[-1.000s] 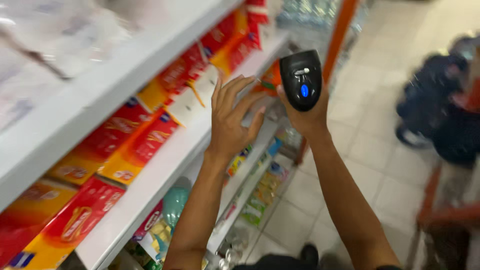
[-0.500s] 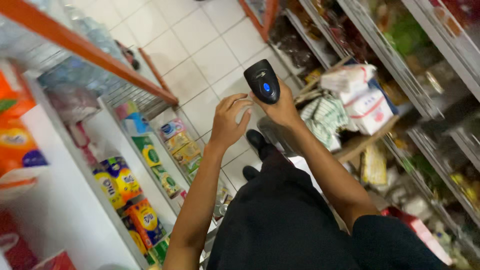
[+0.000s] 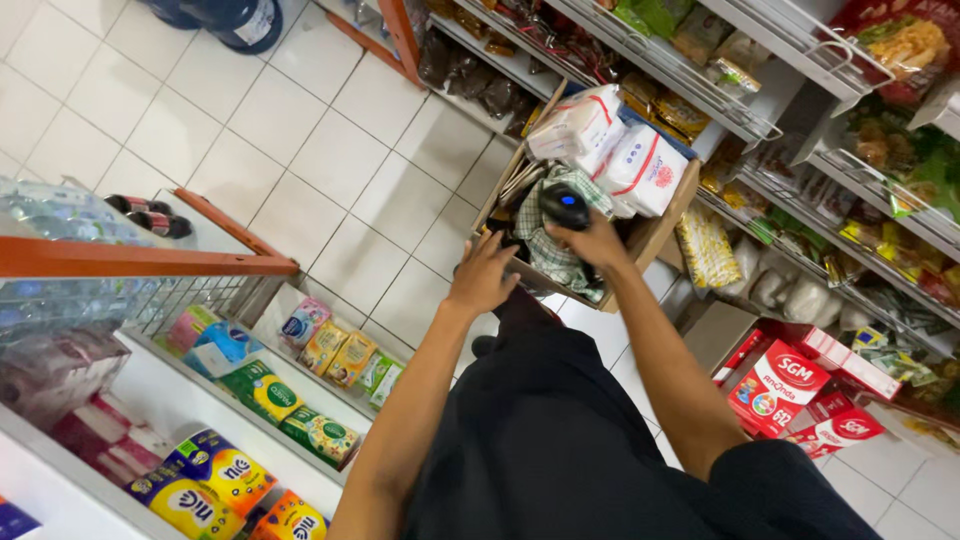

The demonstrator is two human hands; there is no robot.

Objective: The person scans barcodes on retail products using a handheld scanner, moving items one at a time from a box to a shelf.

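Head view: right hand (image 3: 597, 243) wrapped round a black scanner (image 3: 563, 205) w/ blue light, held over the wooden crate (image 3: 655, 232). Left hand (image 3: 482, 277) open, fingers spread, holding nothing, near crate's edge. Judgement: best to steady a pack w/ the left, aim scanner square at its code. White bags (image 3: 610, 145) top the crate; red boxes (image 3: 785, 385) low right; yellow packs (image 3: 200, 490) on left shelf (image 3: 60, 480).
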